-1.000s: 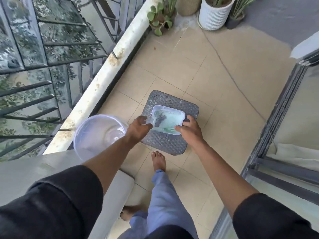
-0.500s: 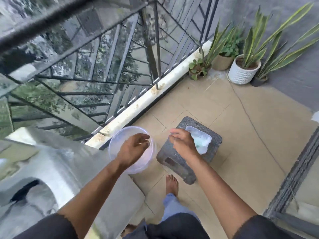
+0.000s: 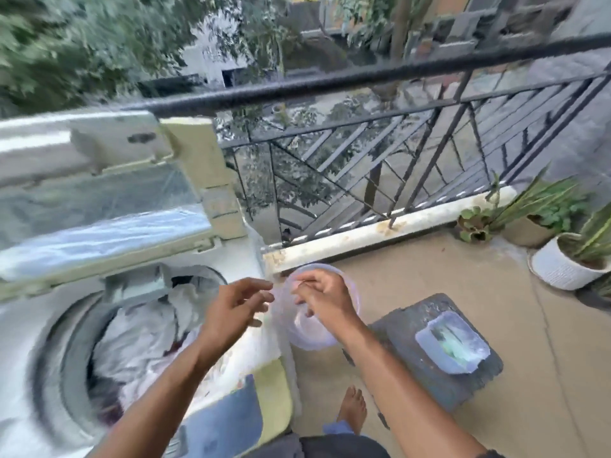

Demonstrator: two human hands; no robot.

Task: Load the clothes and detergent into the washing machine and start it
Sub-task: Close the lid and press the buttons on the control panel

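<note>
Top-loading white washing machine point(image 3: 59, 325), lid up, round drum mouth open to the left of both hands with pale crumpled clothes point(image 3: 142, 335) inside. Left hand point(image 3: 231, 312) over the drum's right rim, fingers loosely curled; whether it pinches anything, cannot tell. Right hand point(image 3: 322, 300) at the clear round plastic tub point(image 3: 322, 332), thumb and forefinger apparently pinching something small; blur, cannot confirm. Tub sits just right of the machine's edge. Left hand nearer the drum. Room above the mouth is open. Grey stool point(image 3: 439, 388) with square clear container point(image 3: 451, 342) lies right, apart.
</note>
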